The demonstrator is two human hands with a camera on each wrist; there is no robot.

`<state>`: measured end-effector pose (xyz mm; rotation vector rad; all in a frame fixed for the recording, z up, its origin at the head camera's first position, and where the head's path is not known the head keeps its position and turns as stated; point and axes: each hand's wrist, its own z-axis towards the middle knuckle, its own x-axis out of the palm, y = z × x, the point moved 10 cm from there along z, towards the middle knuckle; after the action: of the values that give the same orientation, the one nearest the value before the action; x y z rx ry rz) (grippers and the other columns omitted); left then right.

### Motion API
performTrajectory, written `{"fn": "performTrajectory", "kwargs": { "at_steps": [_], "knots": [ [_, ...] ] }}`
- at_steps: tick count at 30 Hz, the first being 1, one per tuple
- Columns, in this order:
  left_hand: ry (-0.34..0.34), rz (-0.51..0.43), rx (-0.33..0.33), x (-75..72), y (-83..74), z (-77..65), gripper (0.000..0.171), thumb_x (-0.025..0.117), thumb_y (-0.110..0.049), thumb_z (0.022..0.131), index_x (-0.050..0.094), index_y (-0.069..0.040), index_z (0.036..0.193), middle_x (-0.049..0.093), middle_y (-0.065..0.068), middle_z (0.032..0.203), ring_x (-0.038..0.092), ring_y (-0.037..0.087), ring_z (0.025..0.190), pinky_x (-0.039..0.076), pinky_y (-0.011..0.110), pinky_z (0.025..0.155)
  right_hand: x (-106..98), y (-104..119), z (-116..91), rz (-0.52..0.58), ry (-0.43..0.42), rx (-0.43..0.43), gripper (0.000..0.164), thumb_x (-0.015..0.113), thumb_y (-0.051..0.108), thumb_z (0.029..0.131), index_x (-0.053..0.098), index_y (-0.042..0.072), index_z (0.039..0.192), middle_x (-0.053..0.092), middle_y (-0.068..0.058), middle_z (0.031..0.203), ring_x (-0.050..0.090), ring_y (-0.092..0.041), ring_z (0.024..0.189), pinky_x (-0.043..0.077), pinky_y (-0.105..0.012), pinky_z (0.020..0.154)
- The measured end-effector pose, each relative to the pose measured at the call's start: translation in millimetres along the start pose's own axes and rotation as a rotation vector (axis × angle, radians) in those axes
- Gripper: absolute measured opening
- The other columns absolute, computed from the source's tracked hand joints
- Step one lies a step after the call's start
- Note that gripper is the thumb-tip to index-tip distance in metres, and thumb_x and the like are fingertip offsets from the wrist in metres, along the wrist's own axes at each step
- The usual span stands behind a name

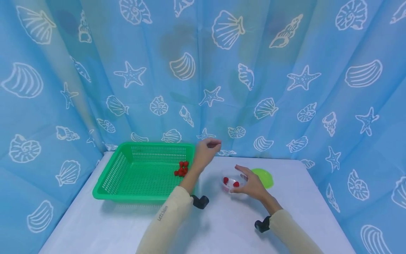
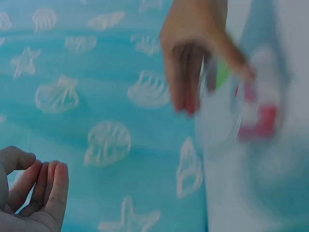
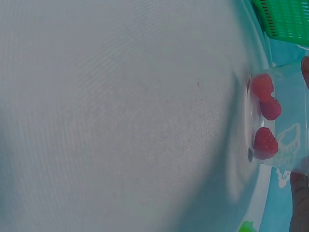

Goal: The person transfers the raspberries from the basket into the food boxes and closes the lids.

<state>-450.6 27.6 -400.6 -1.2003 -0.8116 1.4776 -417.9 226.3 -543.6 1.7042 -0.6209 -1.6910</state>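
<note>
A clear plastic cup (image 1: 226, 186) stands on the table with red raspberries (image 3: 265, 143) at its bottom; three show in the right wrist view. My right hand (image 1: 251, 184) holds this cup at its side, thumb near the front and fingers around the far rim. My left hand (image 1: 204, 154) is raised over the right edge of a green basket (image 1: 144, 199), its fingers loosely bent toward the thumb (image 2: 18, 158) and nothing visible between them. Inside the basket, several more raspberries (image 1: 181, 171) lie at the right end, partly hidden by my left forearm.
A round lime-green lid (image 1: 264, 177) lies on the table behind my right hand. The white table (image 1: 222, 229) backs onto a blue curtain (image 1: 203, 77) with shell prints, which also closes off both sides. Dark wrist cameras (image 1: 200, 202) sit at both sleeves.
</note>
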Motion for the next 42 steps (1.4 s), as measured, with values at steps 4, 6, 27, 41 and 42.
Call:
{"fn": "performTrajectory", "kwargs": {
  "at_steps": [4, 6, 27, 41, 42],
  "knots": [
    [-0.01, -0.134, -0.032, -32.8, 17.1, 21.6, 0.021, 0.065, -0.012, 0.094, 0.07, 0.001, 0.109, 0.069, 0.016, 0.103, 0.068, 0.027, 0.093, 0.056, 0.029, 0.08, -1, -1, -1, -0.011, 0.004, 0.011, 0.1, 0.092, 0.037, 0.063, 0.038, 0.036, 0.148, 0.039, 0.002, 0.151, 0.038, -0.028, 0.137, 0.05, -0.05, 0.093],
    [-0.012, -0.204, -0.093, -47.2, 34.2, 29.0, 0.024, 0.063, -0.01, 0.094, 0.067, 0.007, 0.111, 0.067, 0.023, 0.107, 0.068, 0.031, 0.096, 0.057, 0.03, 0.08, -2, -2, -1, -0.012, 0.006, 0.008, 0.1, 0.091, 0.036, 0.064, 0.037, 0.035, 0.149, 0.039, 0.002, 0.152, 0.038, -0.029, 0.138, 0.05, -0.049, 0.094],
    [-0.037, -0.015, -0.546, -113.4, 178.7, 2.8, 0.028, 0.046, -0.009, 0.098, 0.062, 0.01, 0.11, 0.064, 0.02, 0.101, 0.064, 0.03, 0.09, 0.055, 0.038, 0.079, -3, -5, -1, -0.018, -0.025, -0.003, 0.101, 0.092, 0.042, 0.06, 0.04, 0.037, 0.147, 0.041, 0.003, 0.15, 0.038, -0.028, 0.137, 0.05, -0.054, 0.092],
    [-0.117, 0.09, -0.65, -115.0, 195.6, -7.7, 0.031, 0.058, -0.01, 0.093, 0.057, 0.01, 0.117, 0.065, 0.019, 0.099, 0.066, 0.025, 0.084, 0.054, 0.034, 0.071, -2, 0, 1, -0.02, -0.016, -0.003, 0.101, 0.092, 0.042, 0.06, 0.04, 0.038, 0.147, 0.041, 0.004, 0.15, 0.039, -0.027, 0.137, 0.05, -0.052, 0.092],
    [-0.126, 0.103, -0.647, -115.7, 195.5, -8.5, 0.032, 0.06, -0.011, 0.092, 0.058, 0.01, 0.116, 0.066, 0.018, 0.096, 0.066, 0.024, 0.081, 0.054, 0.032, 0.067, -1, 1, 1, -0.021, -0.015, -0.003, 0.101, 0.092, 0.041, 0.061, 0.04, 0.037, 0.147, 0.041, 0.004, 0.15, 0.039, -0.027, 0.137, 0.05, -0.052, 0.092]
  ]
}}
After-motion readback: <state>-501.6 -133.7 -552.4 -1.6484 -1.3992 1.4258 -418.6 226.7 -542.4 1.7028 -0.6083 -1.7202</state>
